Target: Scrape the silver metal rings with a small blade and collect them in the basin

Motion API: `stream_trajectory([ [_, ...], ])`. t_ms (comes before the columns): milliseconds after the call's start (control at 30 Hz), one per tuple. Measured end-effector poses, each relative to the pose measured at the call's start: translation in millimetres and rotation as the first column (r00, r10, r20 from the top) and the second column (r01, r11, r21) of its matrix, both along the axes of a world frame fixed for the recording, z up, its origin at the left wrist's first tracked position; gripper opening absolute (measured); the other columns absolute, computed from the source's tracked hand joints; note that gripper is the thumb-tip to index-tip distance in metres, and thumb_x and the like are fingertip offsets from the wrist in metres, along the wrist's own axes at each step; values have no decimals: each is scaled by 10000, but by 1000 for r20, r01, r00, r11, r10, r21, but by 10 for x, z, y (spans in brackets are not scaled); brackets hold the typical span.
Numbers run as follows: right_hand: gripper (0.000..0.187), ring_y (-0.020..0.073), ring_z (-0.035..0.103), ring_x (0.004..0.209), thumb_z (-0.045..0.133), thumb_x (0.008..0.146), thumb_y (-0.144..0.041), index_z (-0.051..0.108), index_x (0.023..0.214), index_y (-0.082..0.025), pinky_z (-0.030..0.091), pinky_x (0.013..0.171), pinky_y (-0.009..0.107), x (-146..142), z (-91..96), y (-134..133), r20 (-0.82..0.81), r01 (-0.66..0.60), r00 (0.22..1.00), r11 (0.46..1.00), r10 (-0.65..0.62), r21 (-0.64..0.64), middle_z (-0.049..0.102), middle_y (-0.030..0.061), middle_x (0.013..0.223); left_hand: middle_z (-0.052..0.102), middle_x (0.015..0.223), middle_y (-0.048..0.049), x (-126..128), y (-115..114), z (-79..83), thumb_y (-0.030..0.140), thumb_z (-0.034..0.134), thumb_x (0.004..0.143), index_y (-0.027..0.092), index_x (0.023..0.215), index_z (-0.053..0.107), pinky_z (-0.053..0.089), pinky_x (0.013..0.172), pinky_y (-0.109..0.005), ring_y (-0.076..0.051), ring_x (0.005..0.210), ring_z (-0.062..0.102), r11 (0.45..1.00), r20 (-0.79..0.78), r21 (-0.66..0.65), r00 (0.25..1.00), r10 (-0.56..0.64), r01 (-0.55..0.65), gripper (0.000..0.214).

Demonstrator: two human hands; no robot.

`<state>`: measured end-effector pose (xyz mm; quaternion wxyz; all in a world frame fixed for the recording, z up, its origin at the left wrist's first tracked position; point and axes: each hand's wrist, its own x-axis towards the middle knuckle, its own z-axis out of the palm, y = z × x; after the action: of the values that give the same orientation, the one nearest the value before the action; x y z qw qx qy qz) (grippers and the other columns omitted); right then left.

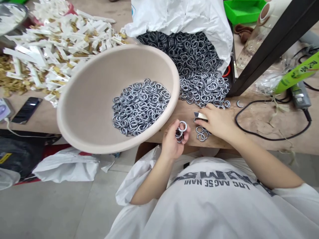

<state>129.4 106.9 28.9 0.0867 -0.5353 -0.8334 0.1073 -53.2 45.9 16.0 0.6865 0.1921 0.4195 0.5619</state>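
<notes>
One table (259, 121) stretches ahead of the left hand (172, 141) and right hand (216, 119), its near edge close to both. Left of them, a basin (84, 96) of rings (142, 106) has its rim near the left hand; ahead, a bag (179, 15) spills more rings. Open tabletop separates the right hand from a black cord (274, 139). The right closes over a small blade (202, 116) beside loose rings; the left, half curled, holds a few.

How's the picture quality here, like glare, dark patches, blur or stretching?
Head view: small highlights on the gray rings in the basin; head view: the black bag under the table sits in shadow; head view: the white pieces at top left look smeared; head view: the lens seems to stretch things toward the edges.
</notes>
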Motion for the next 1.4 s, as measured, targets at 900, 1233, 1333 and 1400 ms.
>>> stream_trajectory([
  [900, 411, 157, 585, 659, 647, 879, -638, 573, 896, -234, 489, 628, 296, 27, 39, -247, -863, -173, 367, 886, -347, -429, 613, -15, 735, 448, 656, 53, 486, 38, 33, 487, 688, 877, 179, 730, 466, 225, 410, -171, -31, 444, 357, 980, 12, 110, 986, -166, 164, 407],
  [1233, 426, 131, 450, 638, 443, 1027, -512, 472, 733, -206, 260, 611, 289, 154, 213, -476, -524, -167, 845, 984, 110, -62, 524, -2, 713, 419, 589, 72, 474, 54, 94, 489, 742, 817, 179, 723, 478, 238, 399, -160, -27, 416, 324, 992, -14, 48, 993, -115, 115, 418],
  [1333, 436, 133, 475, 645, 440, 1028, -516, 505, 731, -203, 269, 619, 289, 155, 196, -440, -539, -186, 837, 976, 97, -114, 547, -1, 704, 396, 579, 73, 474, 20, 84, 504, 747, 814, 183, 714, 474, 233, 401, -166, -33, 417, 318, 988, -9, 68, 990, -141, 141, 433],
  [1400, 474, 135, 478, 630, 418, 1030, -543, 502, 708, -206, 274, 611, 288, 184, 120, -356, -567, -162, 823, 968, 26, -191, 537, -9, 666, 407, 588, 61, 459, -23, 91, 528, 748, 811, 181, 697, 478, 233, 411, -176, -35, 426, 327, 973, -15, 111, 979, -204, 205, 454],
])
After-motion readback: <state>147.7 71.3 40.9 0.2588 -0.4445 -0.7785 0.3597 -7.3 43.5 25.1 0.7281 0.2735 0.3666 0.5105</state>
